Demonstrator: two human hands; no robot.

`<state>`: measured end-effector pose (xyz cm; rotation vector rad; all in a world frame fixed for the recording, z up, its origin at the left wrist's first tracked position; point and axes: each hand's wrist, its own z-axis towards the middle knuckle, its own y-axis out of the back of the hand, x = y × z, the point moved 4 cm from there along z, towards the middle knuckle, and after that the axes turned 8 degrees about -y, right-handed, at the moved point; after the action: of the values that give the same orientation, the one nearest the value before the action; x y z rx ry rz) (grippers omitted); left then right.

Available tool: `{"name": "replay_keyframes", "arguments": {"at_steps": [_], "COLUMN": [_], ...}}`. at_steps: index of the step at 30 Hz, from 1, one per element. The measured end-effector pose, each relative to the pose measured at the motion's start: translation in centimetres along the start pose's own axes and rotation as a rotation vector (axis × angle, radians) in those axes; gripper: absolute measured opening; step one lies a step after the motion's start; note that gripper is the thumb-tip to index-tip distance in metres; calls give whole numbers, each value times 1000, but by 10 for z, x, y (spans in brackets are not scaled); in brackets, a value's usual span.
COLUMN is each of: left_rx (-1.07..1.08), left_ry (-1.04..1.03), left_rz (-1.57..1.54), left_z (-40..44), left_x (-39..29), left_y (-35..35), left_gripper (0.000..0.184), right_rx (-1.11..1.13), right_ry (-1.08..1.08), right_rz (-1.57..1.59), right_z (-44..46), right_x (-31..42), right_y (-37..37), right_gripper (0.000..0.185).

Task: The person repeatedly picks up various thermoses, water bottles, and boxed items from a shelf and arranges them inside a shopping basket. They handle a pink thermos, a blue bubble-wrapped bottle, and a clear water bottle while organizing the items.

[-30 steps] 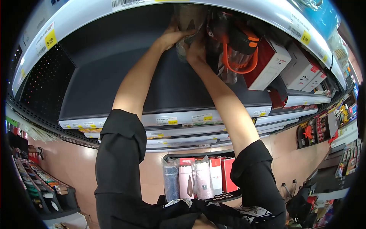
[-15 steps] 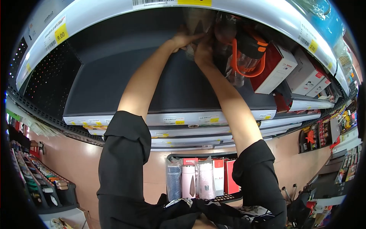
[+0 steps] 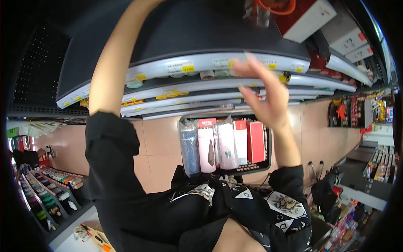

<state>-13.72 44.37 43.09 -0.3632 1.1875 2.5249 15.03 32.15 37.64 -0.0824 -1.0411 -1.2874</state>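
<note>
My right hand (image 3: 266,92) hangs blurred in front of the shelf's price strip, fingers apart and nothing in them. My left forearm reaches up over the dark shelf (image 3: 189,31); the hand itself is beyond the top edge of the view. Below stands a black basket (image 3: 268,157) holding a blue bubble-wrapped bottle (image 3: 189,149), a pink bottle (image 3: 206,149), a bubble-wrapped pale pink bottle (image 3: 227,147), a white box (image 3: 240,143) and a red box (image 3: 255,142).
A clear bottle with an orange loop (image 3: 277,6) and a red-and-white box (image 3: 308,21) stand at the shelf's right. Lower shelves with price labels lie beneath. A rack of goods (image 3: 50,193) is at lower left, and a black bag (image 3: 325,195) at lower right.
My right hand has left the wrapped item at the back of the shelf and come down, now open. My left hand has moved out of view. The camera has tilted downward.
</note>
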Motion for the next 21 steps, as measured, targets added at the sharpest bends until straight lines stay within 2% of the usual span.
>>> {"name": "replay_keyframes", "arguments": {"at_steps": [1,2,3,4,5,6,7,9,10,11,13,15,16,18,21], "left_rx": [-11,-24,-107,-286,-350,-424,-334,-54,82,134,289,429,469,587,678], "left_ry": [-128,-254,-153,-355,-406,-418,-319,-47,177,232,247,159,92,18,70], "left_rz": [81,161,-63,-108,-279,-297,-439,-452,-570,-616,-585,-541,-514,-472,-315], "left_z": [-28,-64,-99,-132,-164,-198,-236,-288,-318,-345,-391,-418,-424,-433,-444], "left_x": [-28,-60,-63,-70,-78,-80,-86,-101,-102,-102,-107,-119,-124,-128,-120], "left_y": [19,43,44,45,42,31,14,-29,-58,-84,-129,-154,-165,-191,-232], "left_gripper": [69,66,39,25,21,17,20,17,17,18,23,40,48,66,66], "right_rx": [-33,-82,-129,-127,-128,-174,-220,-109,-70,-27,3,110,113,72,21], "right_ry": [-5,-168,-335,-465,-586,-700,-811,-1039,-1087,-1131,-1191,-1307,-1389,-1403,-1401], "right_rz": [-52,-18,19,19,17,29,40,-97,-200,-303,-224,-177,-76,-12,40], "right_z": [-41,-81,-123,-160,-194,-227,-259,-322,-349,-375,-411,-427,-434,-433,-432], "right_x": [-11,-25,-39,-52,-65,-72,-78,-90,-93,-95,-97,-97,-99,-97,-98], "right_y": [-1,-8,-19,-32,-44,-53,-63,-81,-88,-95,-106,-116,-120,-124,-134], "right_gripper": [52,50,49,49,49,51,53,68,72,76,86,89,95,97,105]}}
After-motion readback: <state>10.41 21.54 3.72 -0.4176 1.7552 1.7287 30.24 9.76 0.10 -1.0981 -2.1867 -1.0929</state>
